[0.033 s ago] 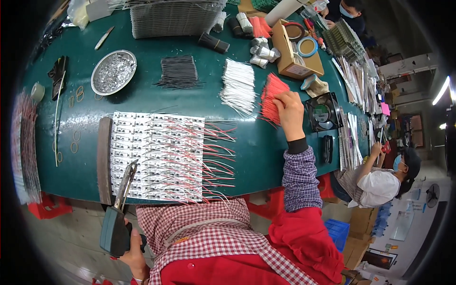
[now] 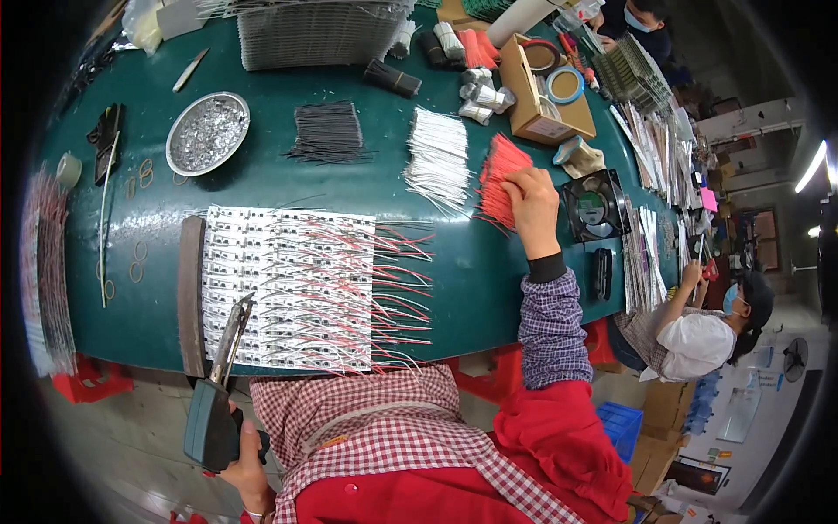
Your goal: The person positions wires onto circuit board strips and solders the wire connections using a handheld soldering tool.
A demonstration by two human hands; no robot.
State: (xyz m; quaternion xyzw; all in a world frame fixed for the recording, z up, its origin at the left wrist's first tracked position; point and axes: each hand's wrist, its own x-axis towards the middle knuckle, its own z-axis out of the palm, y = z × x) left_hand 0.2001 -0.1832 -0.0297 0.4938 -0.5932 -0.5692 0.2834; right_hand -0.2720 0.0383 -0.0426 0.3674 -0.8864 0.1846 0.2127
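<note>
My left hand is wrapped round the handle of a teal and black soldering gun. Its long metal tip rests over the left part of a white sheet of circuit board strips. Red, white and dark wires fan out from the strips past the sheet's right edge. On the right, my right hand reaches onto a pile of red wires, its thumb and fingers pinched on the near end. White wires and black wires lie in separate piles to the left of the red ones.
A brown bar lines the sheet's left edge. Behind it stands a metal bowl of silvery scraps. A cardboard box with tape rolls and a black fan stand right. Co-workers sit at the right and far right.
</note>
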